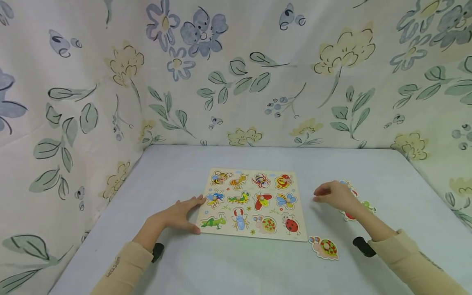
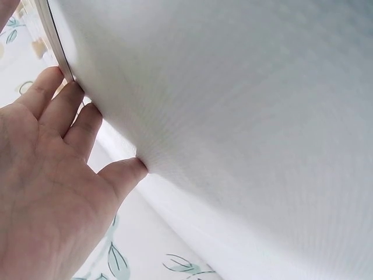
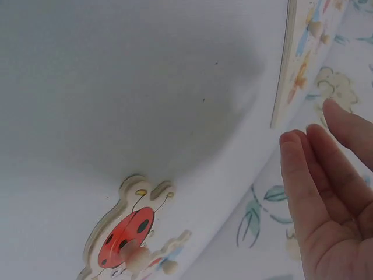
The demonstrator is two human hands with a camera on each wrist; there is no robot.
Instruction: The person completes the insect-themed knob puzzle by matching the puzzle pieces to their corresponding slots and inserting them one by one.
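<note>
four loose pieces lie to the right of the puzzle board (image 1: 300, 231) on the bench (image 1: 236, 262): the snail piece (image 1: 330, 249) close by the board's near right corner and, farther right, partly hidden by our right arm (image 1: 372, 223), the ladybug piece (image 3: 129, 233), the grasshopper piece (image 1: 368, 206) and the beetle piece (image 1: 353, 190). we take the board for thin, stiff wood, light enough to skid if knocked, so it is best steadied by its rim, where our left hand (image 1: 181, 215) rests with fingers and thumb spread against the left edge. our right hand (image 1: 336, 196) hangs above the bench beside the board; its fingers are pressed together, the thumb stands apart, and nothing is pinched. the pieces, we judge, are lighter yet, rigid and smooth-faced, with narrow jutting parts that could chip; we would lift each by its round knob (image 3: 135, 258) rather than by the outline. the bench top is pale and plain. behind it and at both sides hangs a white cloth (image 1: 236, 116) printed with blue and yellow flowers and green leaves.
</note>
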